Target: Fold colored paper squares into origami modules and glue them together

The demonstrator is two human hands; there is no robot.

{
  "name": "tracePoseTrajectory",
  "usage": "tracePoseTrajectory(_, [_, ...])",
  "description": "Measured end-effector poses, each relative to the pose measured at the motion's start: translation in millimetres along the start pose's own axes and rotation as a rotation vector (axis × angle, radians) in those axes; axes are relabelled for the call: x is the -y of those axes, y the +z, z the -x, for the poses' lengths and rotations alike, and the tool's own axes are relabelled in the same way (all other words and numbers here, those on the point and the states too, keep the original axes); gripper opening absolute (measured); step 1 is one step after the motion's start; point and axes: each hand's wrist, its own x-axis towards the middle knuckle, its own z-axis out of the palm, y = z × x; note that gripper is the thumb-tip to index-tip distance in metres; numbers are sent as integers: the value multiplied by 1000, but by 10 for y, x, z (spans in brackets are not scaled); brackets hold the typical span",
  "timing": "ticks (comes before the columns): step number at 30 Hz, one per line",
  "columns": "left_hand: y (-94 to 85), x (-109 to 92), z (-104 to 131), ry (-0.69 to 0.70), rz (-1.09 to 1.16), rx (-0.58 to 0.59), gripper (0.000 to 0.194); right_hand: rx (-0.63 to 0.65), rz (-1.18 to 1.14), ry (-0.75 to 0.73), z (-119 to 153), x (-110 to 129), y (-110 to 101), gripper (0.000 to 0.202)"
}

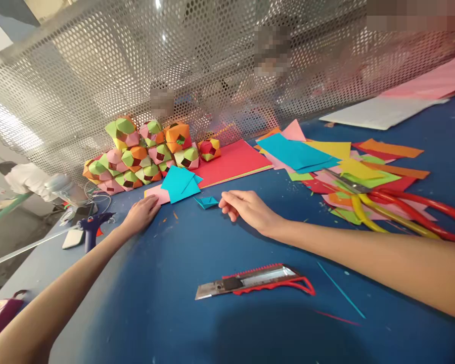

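Note:
My left hand lies flat on the blue table, its fingertips at the edge of a pink paper sheet. Just right of that, several bright blue paper squares rest in a loose pile. A small folded blue paper piece sits on the table between my hands. Beside its right end is my right hand, fingers curled in toward the thumb, with nothing visible in them. Closer to me lies a red-handled box cutter, blade pointing left.
Stacked multicoloured folded-paper balls stand against a perforated metal screen. A red sheet lies beside them. To the right are coloured paper scraps and red- and yellow-handled scissors. A glue gun stands left.

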Motion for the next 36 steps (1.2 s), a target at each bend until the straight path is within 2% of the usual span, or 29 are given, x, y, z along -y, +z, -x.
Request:
tracePoseTrajectory(3, [0,51,0,-17,-3,36,34,17,7,-17,5,-9,0,43])
tracePoseTrajectory(8, [-41,28,17,-107,45,18,26,38,39,-18,20,13,-5,43])
tracePoseTrajectory(15, [-21,88,30,-316,220,-109,19,78,76,-64,45,12,-11,43])
tracePoseTrajectory(21, [33,85,79,-461,495,-181,26,108,100,-76,67,27,-7,42])
tracePoseTrajectory(28, [84,108,209,-533,735,-261,40,124,120,-60,55,-1,0,44])
tracePoseTrajectory(36, [187,153,218,-547,765,-390,23,149,117,-23,80,-17,-23,41])
